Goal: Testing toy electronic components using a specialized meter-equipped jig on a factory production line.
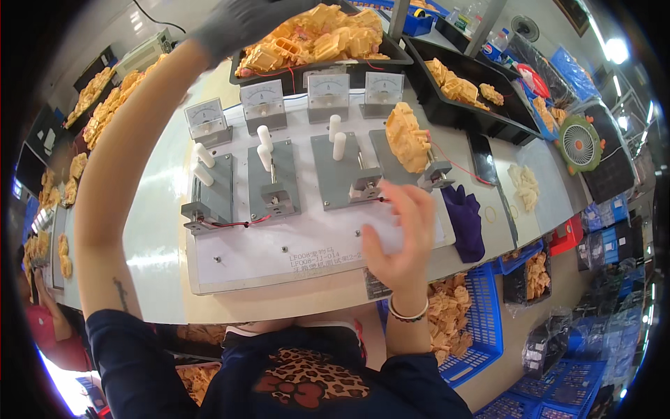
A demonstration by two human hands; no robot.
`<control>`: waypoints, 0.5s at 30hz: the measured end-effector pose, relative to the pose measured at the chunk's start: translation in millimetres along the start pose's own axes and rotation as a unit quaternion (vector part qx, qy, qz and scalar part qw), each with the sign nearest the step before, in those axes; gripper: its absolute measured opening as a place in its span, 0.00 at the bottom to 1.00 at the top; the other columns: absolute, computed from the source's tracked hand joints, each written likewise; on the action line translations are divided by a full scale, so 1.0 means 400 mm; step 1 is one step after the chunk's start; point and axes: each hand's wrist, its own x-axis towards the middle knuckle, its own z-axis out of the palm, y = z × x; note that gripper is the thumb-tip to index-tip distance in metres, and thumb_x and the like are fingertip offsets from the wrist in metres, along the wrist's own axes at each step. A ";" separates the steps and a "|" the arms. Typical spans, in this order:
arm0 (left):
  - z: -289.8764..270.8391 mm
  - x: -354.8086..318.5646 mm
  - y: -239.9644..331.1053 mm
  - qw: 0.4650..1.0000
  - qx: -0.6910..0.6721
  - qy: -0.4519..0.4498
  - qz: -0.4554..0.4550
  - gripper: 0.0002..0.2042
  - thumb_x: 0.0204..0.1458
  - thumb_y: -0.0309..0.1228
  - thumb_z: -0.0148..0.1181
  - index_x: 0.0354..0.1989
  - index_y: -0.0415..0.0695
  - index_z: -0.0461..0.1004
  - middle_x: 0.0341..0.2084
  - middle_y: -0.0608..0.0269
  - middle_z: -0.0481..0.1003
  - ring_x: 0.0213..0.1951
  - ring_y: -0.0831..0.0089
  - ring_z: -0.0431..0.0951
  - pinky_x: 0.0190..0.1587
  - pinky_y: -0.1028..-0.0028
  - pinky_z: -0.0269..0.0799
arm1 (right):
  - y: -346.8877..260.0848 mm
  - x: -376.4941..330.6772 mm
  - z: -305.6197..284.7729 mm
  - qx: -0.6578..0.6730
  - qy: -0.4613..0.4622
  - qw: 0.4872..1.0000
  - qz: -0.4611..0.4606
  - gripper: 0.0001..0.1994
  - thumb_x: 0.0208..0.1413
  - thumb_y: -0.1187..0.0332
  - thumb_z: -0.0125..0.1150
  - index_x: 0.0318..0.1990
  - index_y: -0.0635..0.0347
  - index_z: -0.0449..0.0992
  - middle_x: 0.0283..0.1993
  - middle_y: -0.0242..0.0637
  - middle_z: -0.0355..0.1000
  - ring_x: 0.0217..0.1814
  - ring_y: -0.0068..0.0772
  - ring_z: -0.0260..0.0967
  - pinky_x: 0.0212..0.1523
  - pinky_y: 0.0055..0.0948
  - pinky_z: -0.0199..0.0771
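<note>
My left hand (237, 28), in a dark grey glove, stretches to the upper edge over the far black tray (321, 70). Its fingertips are cut off or hidden by the heap of orange-yellow plastic housings (342, 42) there. My bare right hand (405, 241) hovers by the front clamp (366, 185) of the third grey test fixture (331, 150), fingers curved and apart, thumb spread, nothing seen in it. One orange-yellow housing (407, 137) with a red wire stands on the rightmost fixture. The other fixtures carry white pegs (265, 146) and no housing.
Several analog meters (328, 94) stand in a row behind the fixtures on a white board (314, 258). A second black tray (488, 115) holds a few housings. At right lie a purple glove (464, 223) and a green fan (581, 143). A blue basket (485, 321) of housings stands below.
</note>
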 end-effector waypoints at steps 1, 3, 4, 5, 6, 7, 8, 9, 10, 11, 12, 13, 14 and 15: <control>0.000 -0.080 0.081 1.000 -0.020 0.002 0.012 0.21 0.52 0.41 0.62 0.47 0.38 0.73 0.38 0.52 0.78 0.41 0.63 0.78 0.45 0.63 0.71 | 0.012 -0.009 -0.029 -0.118 0.051 0.990 -0.050 0.19 0.38 0.74 0.63 0.43 0.62 0.73 0.36 0.38 0.69 0.34 0.32 0.63 0.34 0.28 0.63; 0.003 -0.215 0.062 0.977 0.089 0.080 0.174 0.16 0.49 0.40 0.65 0.42 0.44 0.76 0.32 0.55 0.77 0.33 0.70 0.77 0.40 0.71 0.71 | 0.041 -0.019 -0.080 -0.234 0.092 0.963 -0.097 0.19 0.40 0.74 0.62 0.44 0.63 0.73 0.37 0.38 0.68 0.35 0.31 0.63 0.35 0.26 0.63; -0.005 -0.290 0.095 0.959 0.147 0.059 0.235 0.12 0.47 0.30 0.65 0.40 0.42 0.77 0.31 0.56 0.77 0.33 0.66 0.77 0.39 0.70 0.70 | 0.066 -0.033 -0.109 -0.258 0.098 0.959 -0.058 0.15 0.40 0.74 0.63 0.40 0.61 0.74 0.35 0.38 0.69 0.35 0.34 0.64 0.37 0.30 0.63; -0.009 -0.364 0.108 0.958 0.155 0.016 0.240 0.12 0.43 0.27 0.65 0.38 0.40 0.78 0.31 0.57 0.77 0.32 0.64 0.76 0.37 0.69 0.69 | 0.087 -0.049 -0.130 -0.282 0.104 0.953 -0.020 0.12 0.40 0.75 0.64 0.36 0.59 0.75 0.33 0.37 0.70 0.35 0.36 0.65 0.38 0.34 0.62; -0.019 -0.434 0.128 0.953 0.174 -0.026 0.248 0.12 0.40 0.30 0.66 0.35 0.41 0.78 0.31 0.59 0.77 0.31 0.66 0.75 0.34 0.68 0.68 | 0.104 -0.057 -0.137 -0.280 0.097 0.955 -0.017 0.12 0.40 0.75 0.64 0.36 0.59 0.75 0.33 0.37 0.70 0.35 0.36 0.65 0.38 0.34 0.62; -0.009 -0.505 0.126 0.945 0.186 -0.008 0.270 0.12 0.38 0.31 0.67 0.33 0.42 0.77 0.29 0.61 0.76 0.30 0.65 0.75 0.32 0.69 0.67 | 0.126 -0.063 -0.134 -0.264 0.070 0.962 -0.009 0.10 0.40 0.75 0.64 0.34 0.58 0.75 0.30 0.35 0.69 0.33 0.35 0.65 0.37 0.33 0.61; 0.014 -0.568 0.110 0.936 0.197 0.011 0.291 0.12 0.36 0.32 0.67 0.31 0.44 0.77 0.27 0.62 0.75 0.29 0.65 0.74 0.31 0.69 0.66 | 0.138 -0.063 -0.128 -0.248 0.040 0.968 0.000 0.08 0.41 0.75 0.64 0.32 0.58 0.75 0.28 0.34 0.69 0.31 0.34 0.65 0.36 0.31 0.60; 0.040 -0.613 0.094 0.936 0.218 0.026 0.274 0.11 0.36 0.32 0.66 0.30 0.44 0.77 0.26 0.63 0.75 0.29 0.65 0.74 0.30 0.68 0.66 | 0.136 -0.058 -0.119 -0.251 0.058 0.966 -0.003 0.06 0.41 0.75 0.63 0.29 0.58 0.75 0.24 0.31 0.66 0.27 0.31 0.62 0.33 0.30 0.58; 0.068 -0.648 0.069 0.935 0.238 0.041 0.260 0.10 0.36 0.32 0.65 0.28 0.45 0.76 0.25 0.64 0.74 0.28 0.65 0.74 0.29 0.68 0.65 | 0.133 -0.059 -0.113 -0.253 0.052 0.966 0.004 0.06 0.41 0.75 0.63 0.29 0.58 0.75 0.24 0.31 0.66 0.27 0.31 0.62 0.33 0.30 0.58; 0.091 -0.675 0.041 0.951 0.224 0.041 0.211 0.09 0.36 0.31 0.65 0.28 0.45 0.76 0.25 0.64 0.74 0.28 0.65 0.74 0.29 0.68 0.66 | 0.131 -0.061 -0.110 -0.246 0.078 0.966 0.021 0.05 0.41 0.75 0.63 0.28 0.58 0.74 0.24 0.31 0.66 0.26 0.31 0.60 0.32 0.29 0.57; 0.111 -0.697 0.017 0.963 0.212 0.041 0.163 0.09 0.35 0.30 0.64 0.28 0.45 0.76 0.24 0.63 0.74 0.28 0.65 0.74 0.30 0.67 0.67 | 0.133 -0.063 -0.104 -0.238 0.105 0.965 0.036 0.05 0.41 0.75 0.64 0.27 0.58 0.74 0.23 0.31 0.65 0.25 0.30 0.59 0.31 0.28 0.57; 0.130 -0.718 0.005 0.976 0.178 0.054 0.117 0.09 0.34 0.27 0.64 0.28 0.44 0.76 0.25 0.62 0.75 0.29 0.63 0.75 0.31 0.66 0.68 | 0.148 -0.066 -0.107 -0.237 0.105 0.966 0.015 0.05 0.41 0.75 0.63 0.27 0.59 0.73 0.23 0.31 0.65 0.24 0.28 0.57 0.27 0.27 0.55; 0.142 -0.726 -0.002 0.977 0.175 0.051 0.113 0.09 0.34 0.27 0.64 0.28 0.44 0.76 0.25 0.62 0.75 0.29 0.63 0.75 0.31 0.66 0.68 | 0.156 -0.067 -0.108 -0.238 0.101 0.966 0.018 0.05 0.41 0.75 0.63 0.27 0.59 0.73 0.23 0.31 0.65 0.24 0.28 0.57 0.27 0.27 0.55; 0.157 -0.731 -0.002 0.982 0.162 0.082 0.059 0.09 0.34 0.25 0.64 0.28 0.44 0.76 0.25 0.62 0.75 0.29 0.62 0.75 0.32 0.66 0.69 | 0.159 -0.071 -0.110 -0.230 0.106 0.967 0.018 0.05 0.41 0.75 0.63 0.26 0.59 0.73 0.23 0.31 0.65 0.23 0.28 0.56 0.26 0.26 0.54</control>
